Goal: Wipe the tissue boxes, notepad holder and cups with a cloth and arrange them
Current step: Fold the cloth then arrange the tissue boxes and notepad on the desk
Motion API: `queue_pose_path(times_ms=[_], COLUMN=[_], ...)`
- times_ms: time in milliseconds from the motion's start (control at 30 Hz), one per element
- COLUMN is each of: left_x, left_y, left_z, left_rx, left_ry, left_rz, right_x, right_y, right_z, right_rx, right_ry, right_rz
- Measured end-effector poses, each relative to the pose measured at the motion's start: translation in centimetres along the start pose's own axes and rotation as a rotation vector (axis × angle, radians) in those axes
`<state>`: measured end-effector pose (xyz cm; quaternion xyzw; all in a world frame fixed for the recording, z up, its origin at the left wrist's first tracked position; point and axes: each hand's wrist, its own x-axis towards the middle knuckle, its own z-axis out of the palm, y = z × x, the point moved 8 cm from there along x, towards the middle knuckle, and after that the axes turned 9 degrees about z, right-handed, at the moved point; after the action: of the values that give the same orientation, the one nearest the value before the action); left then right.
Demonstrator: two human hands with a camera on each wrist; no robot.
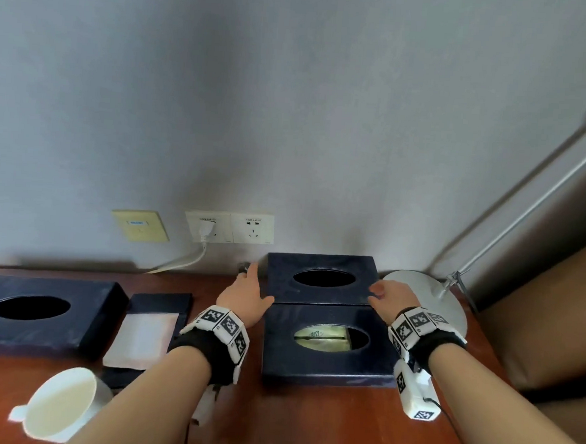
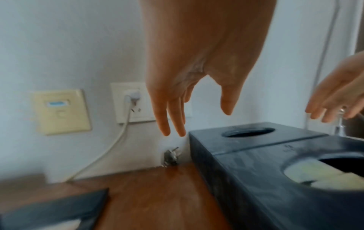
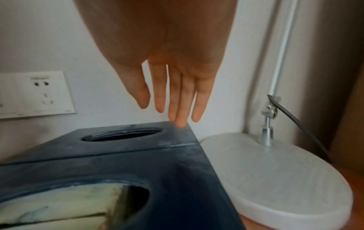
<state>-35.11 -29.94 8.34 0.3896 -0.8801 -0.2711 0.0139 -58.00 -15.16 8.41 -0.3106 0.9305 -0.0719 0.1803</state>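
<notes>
Two dark tissue boxes stand one behind the other against the wall: the back box (image 1: 319,278) looks empty through its oval hole, while the front box (image 1: 328,357) shows a pale tissue pack. My left hand (image 1: 245,298) is at the back box's left side, with straight fingers (image 2: 171,118) just left of that box (image 2: 246,140). My right hand (image 1: 386,296) is at its right side, fingertips (image 3: 181,121) by the far right corner (image 3: 177,135); I cannot tell if they touch it. Both hands hold nothing. A third tissue box (image 1: 38,329), the notepad holder (image 1: 154,330) and a white cup (image 1: 64,403) sit at the left. No cloth shows.
The white round lamp base (image 1: 427,298) and its slanted pole (image 1: 525,219) stand right beside the boxes. Wall sockets (image 1: 229,226) with a plugged white cable (image 1: 183,259) are behind. A brown upholstered seat (image 1: 553,323) borders the wooden table (image 1: 307,421) on the right.
</notes>
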Motion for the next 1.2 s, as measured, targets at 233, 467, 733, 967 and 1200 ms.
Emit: queue_pose_path(times_ms=[233, 467, 733, 967, 1200], left_x=[-4.3, -9.1, -13.4, -14.0, -12.3], left_y=[-4.6, -12.4, -25.6, -35.0, -39.1], left_z=[-8.3, -13.3, -19.7, -20.8, -18.2], left_rx=[0.095, 0.097, 0.1, 0.175, 0.493], left_ry=[0.206, 0.227, 0.206, 0.042, -0.313], left_rz=[-0.04, -0.103, -0.157, -0.13, 0.022], right_x=[-4.0, -9.0, -14.4, -17.2, -16.2], right_y=[-10.0, -21.5, -36.5, -46.1, -49.9], right_z=[-1.5, 0.4, 5.0, 12.0, 18.8], right_rx=[-0.008, -0.063, -0.102, -0.303, -0.494], right_ry=[0.069, 0.02, -0.014, -0.208, -0.309], right_rz=[-0.206, -0.364, -0.466, -0.545, -0.587])
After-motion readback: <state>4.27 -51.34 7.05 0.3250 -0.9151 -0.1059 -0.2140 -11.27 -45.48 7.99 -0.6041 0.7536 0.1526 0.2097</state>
